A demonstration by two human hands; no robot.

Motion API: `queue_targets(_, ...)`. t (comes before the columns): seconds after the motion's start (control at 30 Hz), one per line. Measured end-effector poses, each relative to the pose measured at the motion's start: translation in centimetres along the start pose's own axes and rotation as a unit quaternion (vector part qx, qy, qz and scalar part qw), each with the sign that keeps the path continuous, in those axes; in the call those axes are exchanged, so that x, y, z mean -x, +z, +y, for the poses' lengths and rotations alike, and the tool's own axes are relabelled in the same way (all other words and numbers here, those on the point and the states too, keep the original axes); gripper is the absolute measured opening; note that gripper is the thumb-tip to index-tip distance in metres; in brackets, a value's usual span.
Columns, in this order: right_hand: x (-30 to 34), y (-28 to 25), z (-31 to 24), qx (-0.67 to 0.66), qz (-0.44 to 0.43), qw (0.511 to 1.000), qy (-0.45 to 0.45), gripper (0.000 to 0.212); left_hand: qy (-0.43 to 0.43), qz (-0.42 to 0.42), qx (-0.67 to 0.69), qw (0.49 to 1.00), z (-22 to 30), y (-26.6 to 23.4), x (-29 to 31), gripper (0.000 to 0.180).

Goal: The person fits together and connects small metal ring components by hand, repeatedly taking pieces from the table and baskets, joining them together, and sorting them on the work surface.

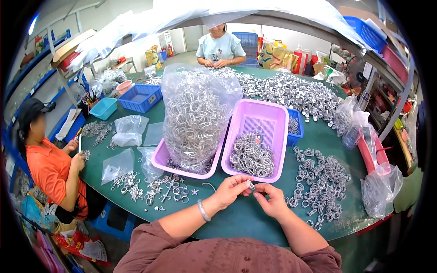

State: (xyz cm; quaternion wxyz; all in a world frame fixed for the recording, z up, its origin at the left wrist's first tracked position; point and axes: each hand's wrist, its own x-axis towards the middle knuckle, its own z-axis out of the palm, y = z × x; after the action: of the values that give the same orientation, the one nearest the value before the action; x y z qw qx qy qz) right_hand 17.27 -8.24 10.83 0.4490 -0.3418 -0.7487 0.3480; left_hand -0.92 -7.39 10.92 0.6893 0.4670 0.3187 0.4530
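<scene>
My left hand [231, 190] and my right hand [272, 200] meet over the green table [255, 218], pinching one small silver metal ring piece [251, 184] between their fingertips. A silver bangle sits on my left wrist. Just beyond my hands stands a purple plastic basket [268, 119] holding a heap of silver rings [251, 157]. To its left a second purple basket [160, 157] carries a tall clear bag [196, 116] stuffed with rings. Loose rings [321, 182] lie spread right of my right hand.
A person in orange [50, 168] sits at the left edge; another person in a pale shirt [220, 48] sits at the far side. Several blue baskets [140, 97], clear bags [129, 129], scattered rings [154, 187] and a long ring pile [291, 91] cover the table.
</scene>
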Motion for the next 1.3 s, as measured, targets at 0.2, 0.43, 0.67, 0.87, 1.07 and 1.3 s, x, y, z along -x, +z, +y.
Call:
queue_targets(0.2,0.5,-0.7,0.0,0.007,0.007,1.0,-0.015,0.021,-0.007,0.006,0.01,1.0,0.1,0.8,-0.2,0.024)
queue_targets(0.43,0.3,-1.1,-0.5,0.002,0.022,0.999,-0.037,0.021,-0.007,0.006,0.014,1.0,0.5,1.3,-0.4,0.024)
queue_targets(0.67,0.5,-1.4,-0.3,0.014,0.028,0.999,-0.038,0.019,-0.029,0.019,0.118,0.992,1.6,1.7,-1.3,0.026)
queue_targets(0.87,0.5,-1.9,-0.9,0.031,0.01,0.998,-0.047,0.019,-0.029,0.04,0.171,0.984,3.0,2.9,-2.6,0.026)
queue_targets(1.07,2.1,-2.4,0.4,0.061,0.0,0.996,-0.065,0.014,-0.031,0.033,0.212,0.976,3.4,4.6,-7.4,0.019)
queue_targets(1.3,1.5,-6.3,5.7,0.072,-0.056,0.992,-0.085,0.015,0.012,0.069,0.207,0.976,2.5,5.0,-16.6,0.011)
